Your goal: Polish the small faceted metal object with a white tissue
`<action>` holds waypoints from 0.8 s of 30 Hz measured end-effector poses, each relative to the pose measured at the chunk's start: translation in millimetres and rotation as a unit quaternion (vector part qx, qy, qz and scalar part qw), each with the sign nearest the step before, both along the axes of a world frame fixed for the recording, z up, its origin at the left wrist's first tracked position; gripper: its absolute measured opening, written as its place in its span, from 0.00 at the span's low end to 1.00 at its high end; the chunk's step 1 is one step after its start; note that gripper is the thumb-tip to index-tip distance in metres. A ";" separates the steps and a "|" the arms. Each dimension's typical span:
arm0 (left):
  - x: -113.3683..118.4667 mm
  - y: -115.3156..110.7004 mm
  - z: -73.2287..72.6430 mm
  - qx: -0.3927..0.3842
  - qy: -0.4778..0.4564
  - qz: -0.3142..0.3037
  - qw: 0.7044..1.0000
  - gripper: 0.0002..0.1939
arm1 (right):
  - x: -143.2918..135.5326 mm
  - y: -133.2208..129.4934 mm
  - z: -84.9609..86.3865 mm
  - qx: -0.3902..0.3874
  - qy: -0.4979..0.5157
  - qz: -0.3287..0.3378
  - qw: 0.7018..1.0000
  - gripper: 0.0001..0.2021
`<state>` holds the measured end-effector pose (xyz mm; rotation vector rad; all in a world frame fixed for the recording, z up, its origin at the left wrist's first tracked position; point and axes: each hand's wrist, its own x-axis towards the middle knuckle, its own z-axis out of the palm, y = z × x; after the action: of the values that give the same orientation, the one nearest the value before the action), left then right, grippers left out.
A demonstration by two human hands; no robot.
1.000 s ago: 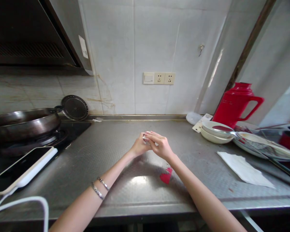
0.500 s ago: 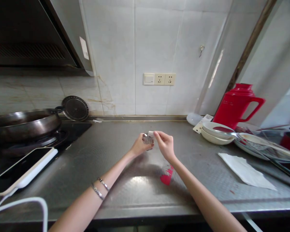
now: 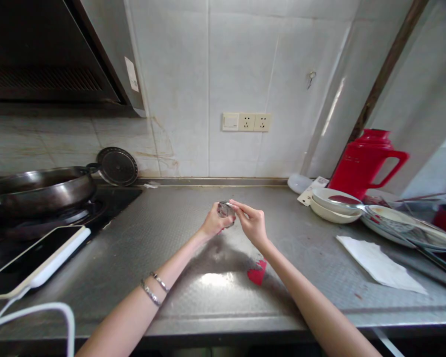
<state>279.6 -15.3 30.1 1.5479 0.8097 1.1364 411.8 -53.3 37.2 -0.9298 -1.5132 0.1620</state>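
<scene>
My left hand (image 3: 212, 223) is wrapped round a small clear glass-like cup (image 3: 226, 210), lifted over the steel counter (image 3: 171, 238). At the cup's rim, my right hand (image 3: 253, 225) pinches a small whitish piece (image 3: 228, 204); its kind is too small to make out. The fingertips of both hands nearly meet at the cup. Below my right wrist a ragged red patch (image 3: 257, 273) shows on the counter; I cannot tell if it is a loose piece or a mark.
On the left are a metal pan (image 3: 40, 191) on the stove and a phone (image 3: 33, 258) with a white cable (image 3: 40, 308). To the right stand a red thermos jug (image 3: 360, 161), stacked bowls (image 3: 334, 210), plates with utensils, and a white paper towel (image 3: 381, 265).
My right hand has shifted slightly left along the cup's rim, and less of the whitish piece shows. The cup has tilted a little in my left hand.
</scene>
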 end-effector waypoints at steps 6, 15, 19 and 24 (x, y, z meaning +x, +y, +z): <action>-3.0 0.4 4.1 -0.015 0.002 -0.004 1.000 0.28 | -0.5 -0.4 0.0 0.040 -0.021 -0.007 0.999 0.10; -10.2 5.4 5.6 -0.035 -0.005 -0.023 0.999 0.27 | 7.2 -0.1 7.2 -0.004 0.034 -0.019 0.999 0.12; -10.2 1.7 8.7 -0.048 0.006 -0.081 0.996 0.25 | 10.5 7.6 6.7 -0.032 0.111 -0.046 0.992 0.16; -10.6 0.4 10.4 -0.071 0.008 -0.140 0.988 0.27 | 8.2 11.0 5.0 -0.075 0.088 0.079 0.990 0.18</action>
<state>269.0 -14.9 40.5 1.4988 0.6443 0.8449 419.9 -42.2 42.2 -0.8894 -1.4232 0.4663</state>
